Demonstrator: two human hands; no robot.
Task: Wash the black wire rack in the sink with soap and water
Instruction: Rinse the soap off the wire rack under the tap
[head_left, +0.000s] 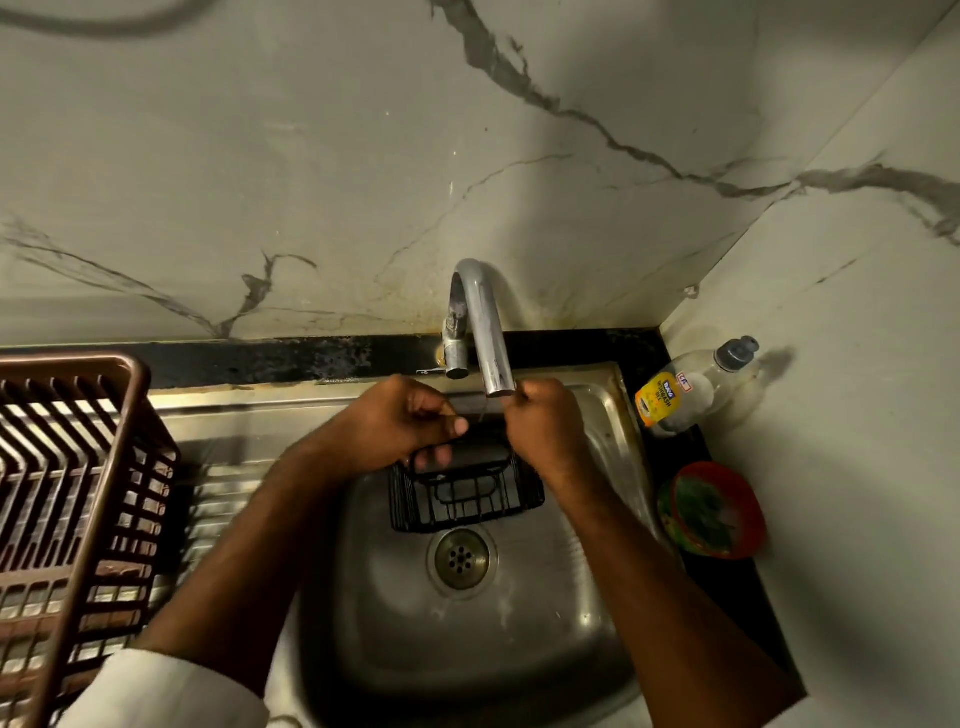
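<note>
At the centre of the frame the black wire rack (467, 493) stands in the stainless steel sink (519, 639), just above the round drain (461, 558) and below the curved chrome tap (480, 322); the left hand (400, 423) has its fingers curled round the rack's upper left edge, holding it; the right hand (545, 421) is curled at the rack's upper right, just under the spout, and seems to grip the wire there, though its fingers are hidden; a clear dish soap bottle with a yellow label (685, 387) lies on the black table at right, above a red bowl (714, 512); a brown plastic basket (72, 499) sits at the left edge.
</note>
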